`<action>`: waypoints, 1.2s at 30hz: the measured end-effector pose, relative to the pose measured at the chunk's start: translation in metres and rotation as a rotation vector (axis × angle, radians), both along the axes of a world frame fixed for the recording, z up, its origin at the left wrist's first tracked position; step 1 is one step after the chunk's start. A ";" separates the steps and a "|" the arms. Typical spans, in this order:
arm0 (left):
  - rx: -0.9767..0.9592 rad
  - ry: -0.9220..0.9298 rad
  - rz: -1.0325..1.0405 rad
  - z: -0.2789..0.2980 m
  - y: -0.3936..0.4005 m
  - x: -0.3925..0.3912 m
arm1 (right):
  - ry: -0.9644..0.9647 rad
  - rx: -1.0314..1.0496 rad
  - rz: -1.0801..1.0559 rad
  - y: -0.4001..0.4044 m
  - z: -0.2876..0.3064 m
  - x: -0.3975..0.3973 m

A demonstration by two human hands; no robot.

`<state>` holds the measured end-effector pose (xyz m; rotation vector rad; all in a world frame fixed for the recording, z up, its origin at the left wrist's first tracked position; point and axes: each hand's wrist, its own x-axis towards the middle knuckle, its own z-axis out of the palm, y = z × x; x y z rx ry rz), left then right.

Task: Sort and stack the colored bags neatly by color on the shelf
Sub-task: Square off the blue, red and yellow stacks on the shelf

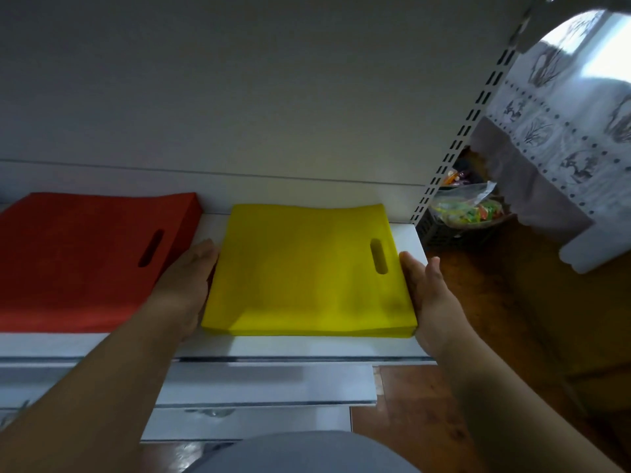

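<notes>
Head camera view, looking down at a white shelf (293,346). Two bare hands are held flat against opposite sides of a stack of yellow bags (307,271). The left hand (186,285) is pressed to the stack's left side with its fingers straight and together; the right hand (426,295) is pressed to the right side, fingers likewise straight, thumb raised. Nothing is gripped by either hand. The yellow stack is lying flat near the shelf's right end, its front edge close to the shelf's front edge, with an oval handle slot toward its right side. A stack of red bags (85,261) is lying flat toward the shelf's left end, just beside the left hand, its handle slot on its right. Past the shelf's right end, a dark basket (440,233) of colourful packets is seen on a brown floor.
</notes>
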<state>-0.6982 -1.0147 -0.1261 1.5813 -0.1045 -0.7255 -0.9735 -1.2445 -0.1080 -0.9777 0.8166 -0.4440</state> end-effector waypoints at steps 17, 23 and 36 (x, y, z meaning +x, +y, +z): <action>-0.089 0.116 -0.016 0.004 0.001 -0.013 | 0.046 0.018 -0.003 0.022 0.020 -0.002; -0.068 0.096 -0.039 0.001 0.001 -0.003 | 0.067 0.026 0.018 0.016 0.025 0.000; 0.584 -1.000 -0.638 0.027 -0.046 0.018 | 0.780 -1.277 0.565 -0.012 0.034 0.055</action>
